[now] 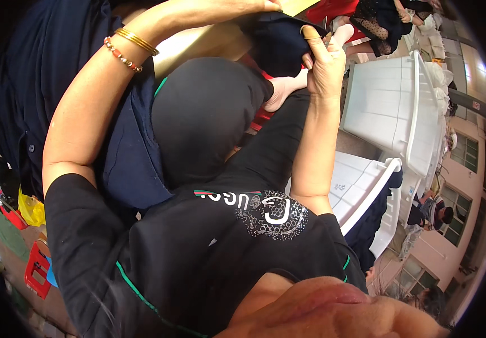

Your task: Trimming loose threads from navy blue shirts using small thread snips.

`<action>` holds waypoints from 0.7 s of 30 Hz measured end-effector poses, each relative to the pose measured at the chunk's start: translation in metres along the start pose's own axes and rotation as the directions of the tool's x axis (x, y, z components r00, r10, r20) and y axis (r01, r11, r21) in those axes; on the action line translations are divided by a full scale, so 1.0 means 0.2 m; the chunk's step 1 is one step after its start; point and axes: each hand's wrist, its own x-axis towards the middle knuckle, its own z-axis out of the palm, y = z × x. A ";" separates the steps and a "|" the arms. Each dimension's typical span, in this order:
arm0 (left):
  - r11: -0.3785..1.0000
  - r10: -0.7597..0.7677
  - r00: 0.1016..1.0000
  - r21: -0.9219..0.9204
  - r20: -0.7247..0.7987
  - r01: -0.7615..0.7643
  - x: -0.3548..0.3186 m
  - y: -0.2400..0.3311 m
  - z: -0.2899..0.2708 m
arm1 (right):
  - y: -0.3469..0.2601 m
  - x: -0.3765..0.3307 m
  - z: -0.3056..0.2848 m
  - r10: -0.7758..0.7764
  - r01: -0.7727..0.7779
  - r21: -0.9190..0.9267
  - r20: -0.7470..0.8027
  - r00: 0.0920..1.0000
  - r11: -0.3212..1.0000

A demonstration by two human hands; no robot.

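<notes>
A piece of dark navy cloth [279, 48] hangs between my two hands above my knees. My right hand [326, 67] is closed on its right edge, thumb on the near side and fingers partly behind. Beside that thumb is a thin dark sliver, too small to name. My left hand [254, 5], below a wrist with gold bangles and a beaded bracelet, reaches across the top and pinches the cloth's upper edge; the picture's rim cuts off part of it. A yellow flat sheet or surface [298, 5] shows just beyond its fingertips.
Navy garments [136, 163] are heaped along my left side and against my leg. At my right stand white plastic bins [381, 101], one with dark cloth [369, 225] in it. A red stool [37, 270] and yellow bag [30, 207] lie left. Other people sit beyond.
</notes>
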 end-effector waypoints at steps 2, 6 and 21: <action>0.931 -0.309 0.949 0.187 -0.054 0.314 0.05 0.04 0.01 | -0.03 0.01 0.02 0.131 -0.122 0.103 -0.082 0.988 0.987; 0.867 -0.103 0.989 0.478 -0.107 0.142 0.02 -0.02 0.06 | -0.06 0.00 0.03 0.159 -0.149 0.084 -0.120 0.980 0.985; 0.867 -0.414 0.897 -0.370 -0.159 0.334 0.03 -0.20 0.02 | -0.03 -0.01 0.05 -0.397 0.319 -0.637 0.022 0.918 0.702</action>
